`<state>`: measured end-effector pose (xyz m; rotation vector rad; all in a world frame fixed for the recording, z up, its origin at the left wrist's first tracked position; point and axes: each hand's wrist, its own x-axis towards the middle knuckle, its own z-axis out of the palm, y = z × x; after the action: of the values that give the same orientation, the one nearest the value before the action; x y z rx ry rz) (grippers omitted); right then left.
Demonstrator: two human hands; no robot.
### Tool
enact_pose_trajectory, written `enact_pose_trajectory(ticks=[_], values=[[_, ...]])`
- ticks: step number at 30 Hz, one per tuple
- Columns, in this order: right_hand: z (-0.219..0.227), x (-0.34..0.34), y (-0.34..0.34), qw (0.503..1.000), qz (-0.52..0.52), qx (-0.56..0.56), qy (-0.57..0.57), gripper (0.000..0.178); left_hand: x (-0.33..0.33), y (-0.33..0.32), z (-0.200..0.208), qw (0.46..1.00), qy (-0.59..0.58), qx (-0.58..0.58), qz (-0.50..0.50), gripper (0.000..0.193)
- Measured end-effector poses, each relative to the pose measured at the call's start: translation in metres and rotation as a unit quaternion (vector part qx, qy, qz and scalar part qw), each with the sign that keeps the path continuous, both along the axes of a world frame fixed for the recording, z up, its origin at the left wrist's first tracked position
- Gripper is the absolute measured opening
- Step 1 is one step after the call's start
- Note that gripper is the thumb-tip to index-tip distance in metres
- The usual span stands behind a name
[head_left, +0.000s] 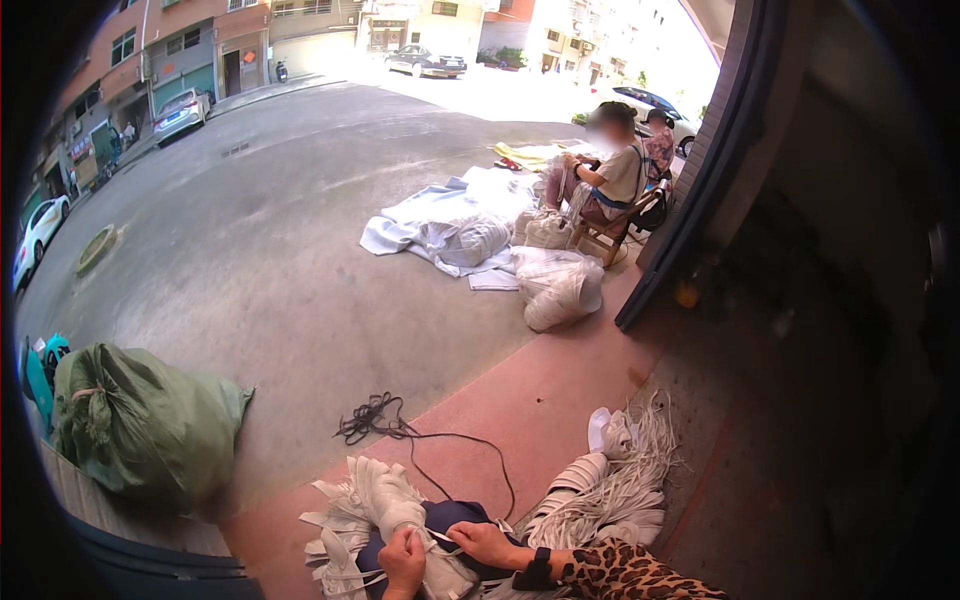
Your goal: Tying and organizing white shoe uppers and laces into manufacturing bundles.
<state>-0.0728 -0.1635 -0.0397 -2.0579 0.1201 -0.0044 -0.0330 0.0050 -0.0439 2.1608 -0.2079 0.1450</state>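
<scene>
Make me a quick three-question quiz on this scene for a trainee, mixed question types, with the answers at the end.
1. True or false: the black wristband is on the left arm.
2. Which is nearest the left hand: A, the green sack; B, the white bundle; C, the black cord?
3. What pattern does the sleeve on the right arm have?

Key: 1. False. 2. B. 3. Leopard print.
</scene>
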Motion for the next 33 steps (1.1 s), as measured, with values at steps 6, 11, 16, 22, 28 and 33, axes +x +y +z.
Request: enact_pose_trajectory(ticks=[6, 11, 16, 22, 28, 33], values=[[-0.029, 0.023, -0.049, 0.920, -0.232, 0.297, 0.112, 0.020, -0.003, 0.000, 0.015, 0.999, -0.033, -0.028, -0.005, 0.012], [-0.116, 0.033, -0.080, 0.893, -0.040, 0.285, 0.345, 0.020, -0.010, 0.019, 0.020, 0.996, 0.028, -0.079, 0.037, 0.012], [-0.112, 0.045, -0.080, 0.907, -0.036, 0.187, 0.376, 0.014, -0.013, 0.044, 0.041, 0.998, 0.054, 0.038, 0.003, 0.017], [-0.101, 0.061, -0.073, 0.927, 0.009, 0.170, 0.333, 0.018, -0.007, 0.043, 0.009, 0.991, -0.052, 0.112, 0.050, 0.016], [-0.112, 0.066, -0.068, 0.937, 0.056, 0.131, 0.320, 0.025, -0.007, 0.043, -0.005, 0.981, -0.120, 0.140, 0.062, 0.018], [-0.118, 0.082, -0.065, 0.929, 0.092, 0.107, 0.343, 0.031, -0.002, 0.045, -0.030, 0.957, -0.208, 0.196, 0.055, 0.013]])
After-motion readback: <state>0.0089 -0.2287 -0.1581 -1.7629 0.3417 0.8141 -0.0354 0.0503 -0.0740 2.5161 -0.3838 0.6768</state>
